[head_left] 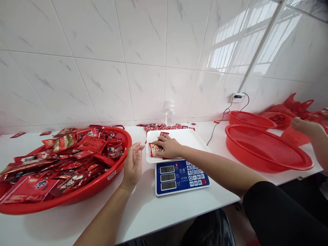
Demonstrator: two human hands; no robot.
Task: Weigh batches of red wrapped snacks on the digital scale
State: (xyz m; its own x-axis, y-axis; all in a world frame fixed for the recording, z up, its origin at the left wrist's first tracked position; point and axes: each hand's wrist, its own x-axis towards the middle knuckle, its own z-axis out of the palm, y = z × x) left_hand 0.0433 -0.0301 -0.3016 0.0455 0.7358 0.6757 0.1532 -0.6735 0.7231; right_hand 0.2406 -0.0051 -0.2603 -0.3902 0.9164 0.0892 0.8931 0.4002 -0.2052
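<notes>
My right hand (170, 147) reaches over the white tray (191, 138) of a blue digital scale (182, 177), its fingers curved around a few small red snack packets (155, 149). Part of these packets is hidden under the hand. My left hand (133, 164) hovers between the scale and a red plastic basket (107, 177), its fingers loosely bent and apart, with nothing in it. Heaped in that basket are red packets (89, 145) of several sizes, one with a gold front. The scale's displays are lit, but too blurred to read surely.
Behind the tray lie red patterned wrappers (176, 127) and a clear plastic bottle (169, 114). Two red baskets (269, 164) stand at the right, with red bags (289, 107) beyond. A cable (215, 124) runs up to a wall socket (237, 98). Another person's hand (307, 128) shows at far right.
</notes>
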